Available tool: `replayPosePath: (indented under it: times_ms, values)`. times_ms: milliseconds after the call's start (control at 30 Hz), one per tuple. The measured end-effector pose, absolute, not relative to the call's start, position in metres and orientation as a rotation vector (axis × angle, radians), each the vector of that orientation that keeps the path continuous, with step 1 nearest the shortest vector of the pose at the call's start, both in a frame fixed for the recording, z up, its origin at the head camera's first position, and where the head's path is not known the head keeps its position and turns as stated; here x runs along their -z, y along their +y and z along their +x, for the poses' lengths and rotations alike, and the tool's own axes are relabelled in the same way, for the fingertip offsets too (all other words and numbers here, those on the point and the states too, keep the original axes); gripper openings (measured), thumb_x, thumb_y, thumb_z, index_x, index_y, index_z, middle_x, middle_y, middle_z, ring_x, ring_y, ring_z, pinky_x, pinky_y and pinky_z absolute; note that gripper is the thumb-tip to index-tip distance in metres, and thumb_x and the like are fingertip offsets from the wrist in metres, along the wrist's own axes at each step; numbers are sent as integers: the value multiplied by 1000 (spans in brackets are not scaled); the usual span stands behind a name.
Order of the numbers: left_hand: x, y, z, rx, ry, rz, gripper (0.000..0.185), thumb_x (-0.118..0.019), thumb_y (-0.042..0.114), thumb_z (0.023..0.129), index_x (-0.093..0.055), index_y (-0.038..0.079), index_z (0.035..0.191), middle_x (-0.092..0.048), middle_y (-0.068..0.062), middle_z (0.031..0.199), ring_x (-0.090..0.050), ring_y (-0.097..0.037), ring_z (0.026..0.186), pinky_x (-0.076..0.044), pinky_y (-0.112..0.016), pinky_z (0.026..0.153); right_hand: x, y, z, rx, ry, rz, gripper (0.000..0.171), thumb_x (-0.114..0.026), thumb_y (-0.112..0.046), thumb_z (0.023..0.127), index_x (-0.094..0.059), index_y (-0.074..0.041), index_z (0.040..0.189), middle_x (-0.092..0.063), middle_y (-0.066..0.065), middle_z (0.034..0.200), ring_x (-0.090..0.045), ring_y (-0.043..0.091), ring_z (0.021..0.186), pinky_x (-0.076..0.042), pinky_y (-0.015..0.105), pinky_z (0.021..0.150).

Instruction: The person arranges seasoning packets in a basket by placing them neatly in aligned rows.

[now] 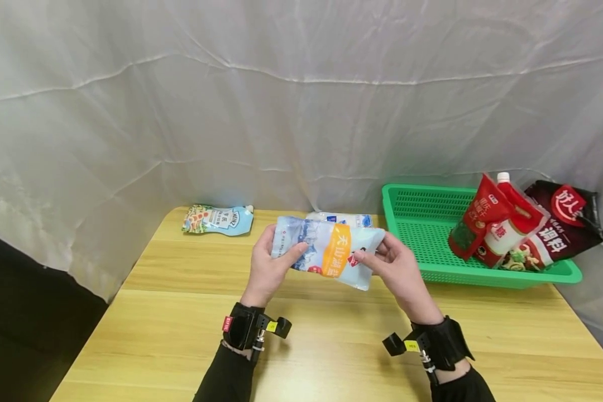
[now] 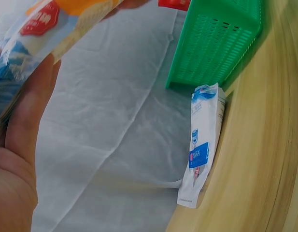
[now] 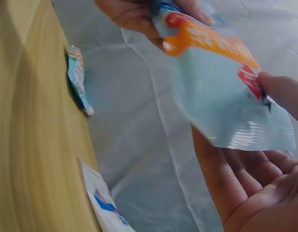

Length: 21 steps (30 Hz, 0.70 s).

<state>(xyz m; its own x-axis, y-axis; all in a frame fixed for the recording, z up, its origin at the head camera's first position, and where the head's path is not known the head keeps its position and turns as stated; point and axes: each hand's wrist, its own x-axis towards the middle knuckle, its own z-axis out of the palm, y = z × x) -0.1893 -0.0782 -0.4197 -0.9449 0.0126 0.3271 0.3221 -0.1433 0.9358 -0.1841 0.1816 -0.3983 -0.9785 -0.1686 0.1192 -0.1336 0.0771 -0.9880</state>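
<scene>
Both hands hold a light blue pouch with an orange band above the wooden table. My left hand grips its left end, thumb across the front; the left wrist view shows that pouch against the palm. My right hand pinches the right end, thumb on the front and fingers behind; in the right wrist view the pouch hangs over the open palm. A white and blue packet lies flat behind it, also visible as the packet by the basket.
A green plastic basket at the right back holds red, white and dark sauce pouches. A spouted pouch with a pale blue label lies at the back left. White cloth hangs behind the table.
</scene>
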Motion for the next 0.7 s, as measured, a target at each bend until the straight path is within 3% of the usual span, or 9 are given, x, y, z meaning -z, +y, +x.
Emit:
replayPosePath:
  times_ms: [267, 700]
  values:
    - [420, -79, -191, 2225, -1805, -346, 43, -74, 7, 95, -54, 3, 133, -73, -11, 112, -74, -19, 95, -63, -35, 82, 408, 166, -184, 2118, 2224, -309, 63, -80, -11, 92, -48, -2, 147, -67, 20, 124, -73, 18, 103, -62, 33, 86]
    - [422, -77, -191, 2264, -1794, -366, 48, -74, 7, 94, -53, 3, 136, -73, -11, 114, -74, -19, 96, -63, -35, 82, 412, 162, -183, 2217, 2188, -259, 60, -79, -8, 93, -50, -1, 145, -71, 9, 118, -70, 17, 103, -61, 29, 83]
